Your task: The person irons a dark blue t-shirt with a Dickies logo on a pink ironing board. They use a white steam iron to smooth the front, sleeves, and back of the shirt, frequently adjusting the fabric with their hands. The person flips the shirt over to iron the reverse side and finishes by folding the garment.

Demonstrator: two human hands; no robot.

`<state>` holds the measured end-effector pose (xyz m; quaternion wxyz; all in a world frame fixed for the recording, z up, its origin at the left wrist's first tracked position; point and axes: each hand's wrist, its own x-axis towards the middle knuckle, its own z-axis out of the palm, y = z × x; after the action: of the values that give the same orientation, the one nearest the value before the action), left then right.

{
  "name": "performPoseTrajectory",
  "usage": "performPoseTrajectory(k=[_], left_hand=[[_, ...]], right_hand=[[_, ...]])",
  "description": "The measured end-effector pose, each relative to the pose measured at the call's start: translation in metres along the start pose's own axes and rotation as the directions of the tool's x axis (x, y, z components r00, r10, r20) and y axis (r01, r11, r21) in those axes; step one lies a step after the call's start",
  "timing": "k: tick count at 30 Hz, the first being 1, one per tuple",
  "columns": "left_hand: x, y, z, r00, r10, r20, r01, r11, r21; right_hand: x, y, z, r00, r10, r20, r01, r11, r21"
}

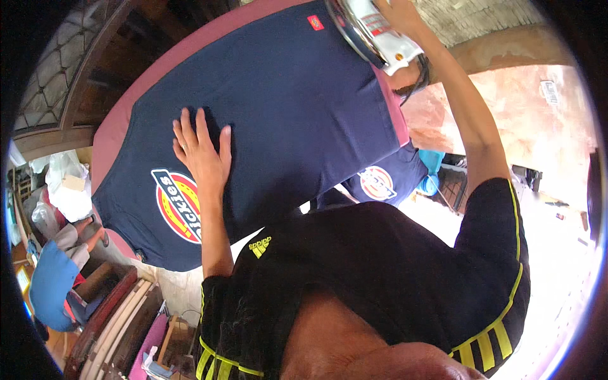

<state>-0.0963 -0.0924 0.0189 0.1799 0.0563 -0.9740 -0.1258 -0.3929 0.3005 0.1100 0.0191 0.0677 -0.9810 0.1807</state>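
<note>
A dark navy T-shirt (278, 95) with a round red, yellow and white print lies spread over a pink-covered ironing board (142, 88). My left hand (204, 152) rests flat on the shirt beside the print, fingers spread, a ring on one finger. At the far right end of the board, my right hand (400, 18) is closed round the handle of a white clothes iron (373, 31), partly cut off by the picture's upper edge. The iron's metal soleplate edge is by the shirt's hem, near a small red label (315, 23). A dark cord hangs from its rear.
Below the board's right side is another navy shirt (380, 180) with a similar print. At left, a person in a blue top (54, 285) sits near white plastic bags (66, 183). Wooden furniture (114, 316) stands at lower left. A worn pinkish wall (506, 114) rises at right.
</note>
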Motion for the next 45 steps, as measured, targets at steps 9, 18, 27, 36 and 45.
performPoseTrajectory(k=[9,18,27,36,45], left_hand=[[-0.155,0.085,-0.037,0.801,-0.057,0.596,0.595,0.182,-0.782],[-0.246,0.090,0.034,0.229,-0.390,0.892,0.776,-0.479,-0.409],[-0.252,0.085,0.115,0.304,-0.551,0.777,0.199,-0.761,-0.617],[-0.276,0.113,0.059,0.360,-0.331,0.872,0.034,-0.930,-0.367],[-0.321,0.096,0.000,0.133,-0.146,0.980,0.472,-0.861,-0.192]], right_hand=[[-0.027,0.098,0.004,0.996,0.002,-0.085,-0.011,0.994,-0.111],[-0.048,0.060,0.010,0.967,-0.077,-0.242,0.085,0.996,0.021],[0.019,-0.111,0.127,0.495,-0.857,-0.146,0.843,0.514,-0.159],[0.039,-0.127,0.089,0.570,-0.601,0.561,0.583,0.777,0.240],[-0.141,-0.258,-0.058,0.889,-0.457,-0.034,0.217,0.355,0.909]])
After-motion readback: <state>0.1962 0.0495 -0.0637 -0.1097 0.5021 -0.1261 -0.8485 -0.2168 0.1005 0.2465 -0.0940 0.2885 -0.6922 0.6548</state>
